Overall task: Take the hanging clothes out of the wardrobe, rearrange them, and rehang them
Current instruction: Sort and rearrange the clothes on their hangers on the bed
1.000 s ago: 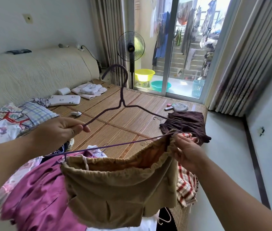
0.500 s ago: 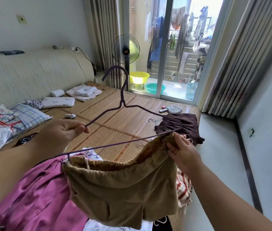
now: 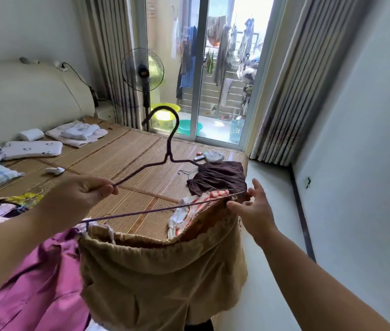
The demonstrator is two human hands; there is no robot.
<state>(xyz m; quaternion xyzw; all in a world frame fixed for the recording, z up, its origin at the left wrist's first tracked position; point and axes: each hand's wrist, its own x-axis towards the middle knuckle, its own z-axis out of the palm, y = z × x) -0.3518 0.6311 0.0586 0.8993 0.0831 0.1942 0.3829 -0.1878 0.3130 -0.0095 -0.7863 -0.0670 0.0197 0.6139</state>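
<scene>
Tan shorts [image 3: 160, 278] hang from a purple wire hanger [image 3: 168, 156] over the bed [image 3: 129, 149], their hems lost at the frame's bottom. The left hand [image 3: 79, 194] grips the hanger's sloping arm. The right hand [image 3: 254, 209], pinching the waistband a second ago, now has its fingers spread, thumb against the cloth.

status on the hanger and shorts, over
Left grip holds hanger by one shoulder. Right grip open at the shorts waistband, hanger's far end. Shorts hang from the bottom bar. Pink garment beside them.
</scene>
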